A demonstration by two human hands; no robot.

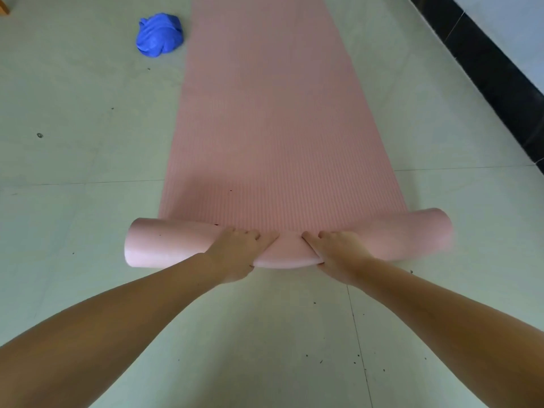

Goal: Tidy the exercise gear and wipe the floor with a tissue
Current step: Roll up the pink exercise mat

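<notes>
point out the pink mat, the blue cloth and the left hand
pink mat [273,119], head view, on the flat unrolled stretch
blue cloth [159,34], head view, middle of the crumpled heap
left hand [235,254], head view, back of the hand on the roll

Both arms fwd; left hand [235,254], right hand [338,256] side by side, fingers curled.

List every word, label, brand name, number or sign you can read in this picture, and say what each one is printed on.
None: no readable text shows anywhere.
The pink mat bears only a ribbed texture, with no logo or print, and the rolled end under the left hand and right hand is plain.
The blue cloth bundle carries no visible tag.
The floor tiles show only dark specks.
</notes>
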